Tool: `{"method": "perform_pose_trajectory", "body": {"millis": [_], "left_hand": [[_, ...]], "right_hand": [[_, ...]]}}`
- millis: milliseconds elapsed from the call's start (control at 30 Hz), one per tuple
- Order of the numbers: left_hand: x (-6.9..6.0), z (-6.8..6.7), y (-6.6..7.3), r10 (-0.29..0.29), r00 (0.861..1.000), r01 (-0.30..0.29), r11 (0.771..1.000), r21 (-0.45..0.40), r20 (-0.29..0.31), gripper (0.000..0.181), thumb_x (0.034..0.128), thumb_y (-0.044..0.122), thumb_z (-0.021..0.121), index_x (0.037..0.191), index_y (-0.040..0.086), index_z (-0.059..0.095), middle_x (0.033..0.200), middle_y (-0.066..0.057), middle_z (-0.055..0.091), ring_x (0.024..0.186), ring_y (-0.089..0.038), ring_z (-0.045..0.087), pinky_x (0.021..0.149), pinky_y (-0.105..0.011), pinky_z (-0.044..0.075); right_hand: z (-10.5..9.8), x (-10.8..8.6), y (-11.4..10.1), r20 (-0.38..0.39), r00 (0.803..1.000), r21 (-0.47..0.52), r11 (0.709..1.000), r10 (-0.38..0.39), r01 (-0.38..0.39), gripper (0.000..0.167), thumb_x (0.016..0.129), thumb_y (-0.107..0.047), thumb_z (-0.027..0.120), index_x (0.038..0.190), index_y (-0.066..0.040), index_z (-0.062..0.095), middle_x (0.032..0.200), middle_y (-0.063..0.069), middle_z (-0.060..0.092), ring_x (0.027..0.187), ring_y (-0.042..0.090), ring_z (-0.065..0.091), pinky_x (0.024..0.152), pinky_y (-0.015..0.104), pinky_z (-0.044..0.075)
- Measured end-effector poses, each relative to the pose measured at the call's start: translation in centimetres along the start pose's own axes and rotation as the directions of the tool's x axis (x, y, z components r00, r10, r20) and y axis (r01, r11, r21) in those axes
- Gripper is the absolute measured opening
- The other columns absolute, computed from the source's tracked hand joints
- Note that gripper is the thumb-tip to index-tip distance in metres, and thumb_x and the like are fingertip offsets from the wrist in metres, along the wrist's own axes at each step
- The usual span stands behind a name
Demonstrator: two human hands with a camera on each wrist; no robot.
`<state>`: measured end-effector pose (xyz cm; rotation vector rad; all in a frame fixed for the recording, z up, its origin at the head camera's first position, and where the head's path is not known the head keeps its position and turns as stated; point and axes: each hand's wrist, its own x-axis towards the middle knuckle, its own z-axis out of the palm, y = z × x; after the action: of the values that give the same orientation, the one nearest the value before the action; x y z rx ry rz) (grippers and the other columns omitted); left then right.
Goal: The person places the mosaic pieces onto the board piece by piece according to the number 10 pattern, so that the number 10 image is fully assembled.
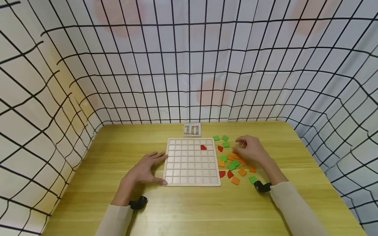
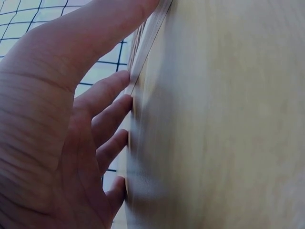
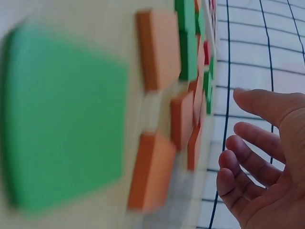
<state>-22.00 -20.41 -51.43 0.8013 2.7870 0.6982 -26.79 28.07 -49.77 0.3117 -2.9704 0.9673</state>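
Note:
A pale square board [image 1: 189, 165] with a grid of cells lies mid-table. One red quarter-circle piece [image 1: 203, 147] sits in a cell near its upper right. My left hand [image 1: 144, 168] rests by the board's left side, thumb at the lower left corner and fingertips at the edge. In the left wrist view those fingers [image 2: 112, 117] are spread and relaxed. Over the loose pieces right of the board hovers my right hand [image 1: 251, 149]. Its fingers [image 3: 252, 138] are loosely bent, with nothing between them in the right wrist view. A green square [image 3: 66, 119] looms close to that camera.
Right of the board lie several orange squares [image 1: 235, 180], green squares [image 1: 252, 179] and red quarter-circles [image 1: 222, 173], some overlapping. A small card with a coloured grid pattern [image 1: 192, 130] lies behind the board. Black-gridded white cloth [image 1: 189, 65] encloses the table's back and sides.

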Motion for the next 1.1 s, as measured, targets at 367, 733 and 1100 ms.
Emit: {"method": "perform_pose_trajectory", "body": {"millis": [367,733,1100], "left_hand": [[-0.6,0.2,-0.1,-0.017,1.0,0.017,1.0,-0.003,-0.001,0.11,0.0666,0.071,0.085,0.157,0.023,0.045,0.167,-0.004,0.037,0.154,-0.042,0.028,0.12,-0.07,0.027],[-0.8,0.2,0.0,-0.017,1.0,0.017,1.0,-0.012,-0.004,0.109,0.0671,0.069,0.086,0.158,0.024,0.045,0.167,-0.004,0.037,0.155,-0.042,0.028,0.119,-0.071,0.028],[-0.3,0.0,-0.1,0.015,1.0,-0.015,1.0,-0.012,-0.002,0.11,0.0679,0.068,0.086,0.158,0.022,0.044,0.167,-0.005,0.036,0.155,-0.042,0.027,0.122,-0.069,0.023]], "right_hand": [[-0.5,-2.0,2.9,0.031,0.999,-0.052,0.998,-0.021,0.022,0.058,0.092,-0.042,0.077,0.13,0.001,0.067,0.113,0.017,0.069,0.095,0.026,0.061,0.083,0.043,0.054],[-0.6,-2.7,3.8,0.015,1.0,-0.045,0.999,-0.009,0.01,0.06,0.091,-0.044,0.078,0.128,0.003,0.067,0.114,0.017,0.069,0.095,0.025,0.062,0.083,0.042,0.054],[-0.8,-2.6,4.3,-0.012,1.0,-0.078,0.997,-0.021,0.02,0.044,0.093,-0.036,0.077,0.119,-0.001,0.073,0.109,0.015,0.072,0.092,0.024,0.063,0.081,0.042,0.054]]}}
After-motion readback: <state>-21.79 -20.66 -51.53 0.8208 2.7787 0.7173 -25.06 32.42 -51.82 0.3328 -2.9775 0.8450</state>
